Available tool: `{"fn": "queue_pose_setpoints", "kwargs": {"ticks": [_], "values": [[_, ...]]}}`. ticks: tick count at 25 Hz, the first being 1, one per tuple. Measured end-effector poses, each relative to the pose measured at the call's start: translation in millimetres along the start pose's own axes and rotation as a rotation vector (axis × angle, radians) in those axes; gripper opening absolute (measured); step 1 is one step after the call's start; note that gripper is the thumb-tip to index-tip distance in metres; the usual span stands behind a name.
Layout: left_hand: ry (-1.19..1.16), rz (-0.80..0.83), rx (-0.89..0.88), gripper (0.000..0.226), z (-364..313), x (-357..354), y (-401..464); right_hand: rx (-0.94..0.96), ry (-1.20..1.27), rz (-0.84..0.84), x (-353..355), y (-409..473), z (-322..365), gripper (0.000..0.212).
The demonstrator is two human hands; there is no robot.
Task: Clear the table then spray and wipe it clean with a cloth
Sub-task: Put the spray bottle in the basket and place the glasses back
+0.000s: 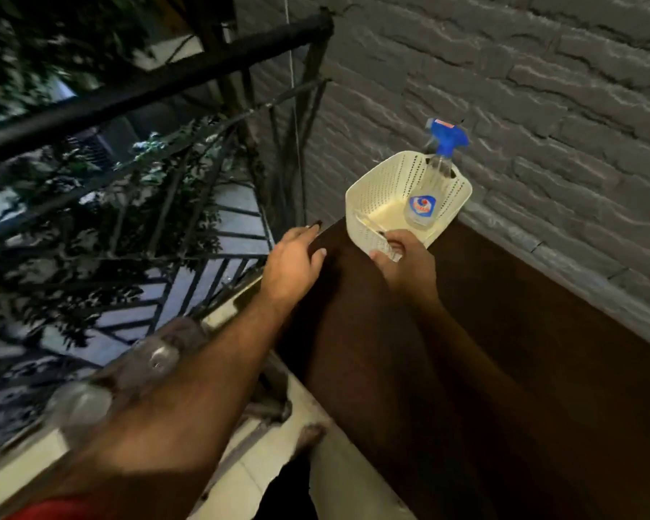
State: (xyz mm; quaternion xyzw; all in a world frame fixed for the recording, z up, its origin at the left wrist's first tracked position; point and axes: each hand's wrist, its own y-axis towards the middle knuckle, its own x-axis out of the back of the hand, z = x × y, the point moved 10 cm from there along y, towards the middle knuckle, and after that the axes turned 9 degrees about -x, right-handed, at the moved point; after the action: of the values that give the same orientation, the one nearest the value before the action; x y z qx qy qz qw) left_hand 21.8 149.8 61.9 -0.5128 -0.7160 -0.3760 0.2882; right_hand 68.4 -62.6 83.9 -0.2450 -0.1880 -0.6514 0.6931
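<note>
A dark brown table (485,332) runs along a grey stone wall. At its far end stands a cream perforated basket (376,189) holding a clear spray bottle (434,170) with a blue trigger head, leaning against the basket's far wall. My right hand (402,260) grips the basket's near rim, fingers curled over the edge. My left hand (297,264) rests on the table's far left corner, fingers reaching over the edge with the thumb on top. No cloth is in view.
A black metal railing (158,84) with foliage behind it closes the left side. Clear plastic bottles (158,354) lie on the pale floor ledge below my left forearm. The grey stone wall (541,88) bounds the table's right side.
</note>
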Motion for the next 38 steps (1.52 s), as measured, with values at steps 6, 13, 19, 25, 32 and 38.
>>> {"fn": "queue_pose_setpoints", "kwargs": {"ticks": [6,13,19,25,32,38], "values": [[0.042,0.099,0.269,0.036,71,41,-229,0.0,-0.015,0.464,-117,-166,-33,0.019],[0.105,-0.059,0.562,0.029,185,127,-344,0.129,-0.065,0.716,-241,-237,22,0.025],[0.098,-0.048,0.794,0.059,315,161,-396,0.252,-0.307,0.744,-374,-249,50,0.039],[0.104,0.08,0.841,0.105,432,132,-375,0.351,-0.475,0.704,-490,-212,58,0.06],[0.197,0.153,0.89,0.112,499,82,-372,0.535,-0.751,0.626,-593,-201,11,0.088],[0.112,0.084,0.86,0.105,515,76,-377,0.634,-0.681,0.503,-606,-193,-4,0.074]]}}
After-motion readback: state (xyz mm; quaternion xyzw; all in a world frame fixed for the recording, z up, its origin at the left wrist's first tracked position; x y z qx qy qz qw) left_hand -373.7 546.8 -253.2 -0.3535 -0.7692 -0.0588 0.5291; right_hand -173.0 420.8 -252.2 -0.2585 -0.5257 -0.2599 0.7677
